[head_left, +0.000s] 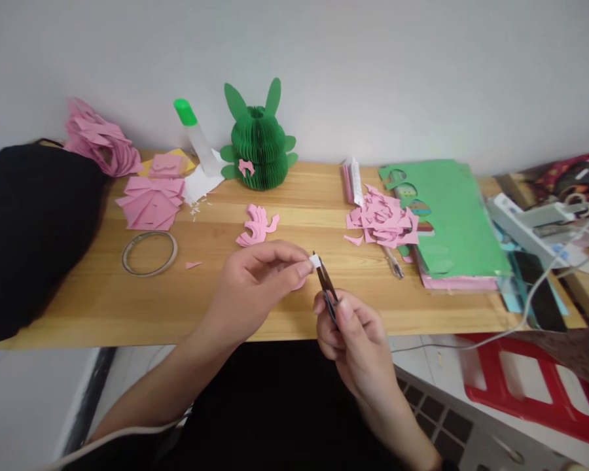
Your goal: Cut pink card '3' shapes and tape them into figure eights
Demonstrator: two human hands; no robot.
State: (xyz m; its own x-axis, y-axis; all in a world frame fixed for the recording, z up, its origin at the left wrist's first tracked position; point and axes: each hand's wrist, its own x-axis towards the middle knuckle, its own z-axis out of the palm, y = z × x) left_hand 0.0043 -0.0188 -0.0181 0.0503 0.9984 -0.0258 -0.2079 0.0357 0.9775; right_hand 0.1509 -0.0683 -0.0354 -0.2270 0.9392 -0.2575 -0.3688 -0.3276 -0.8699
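Note:
My left hand (255,288) is closed in a pinch on a small piece of white and pink paper (315,261) above the wooden table (127,307). My right hand (353,337) grips small dark scissors (325,282), whose blades point up and meet the paper piece. Just behind my hands lies a little pile of pink cut shapes (258,227). A green honeycomb paper figure (259,144) with two ears and a pink bit on its front stands at the back by the wall.
A tape roll (149,252), folded pink papers (152,201), a glue bottle with green cap (196,136), pink scraps (381,219) and a green sheet stack (446,216) lie on the table. A black bag (29,229) sits left; a red stool (530,386) stands lower right.

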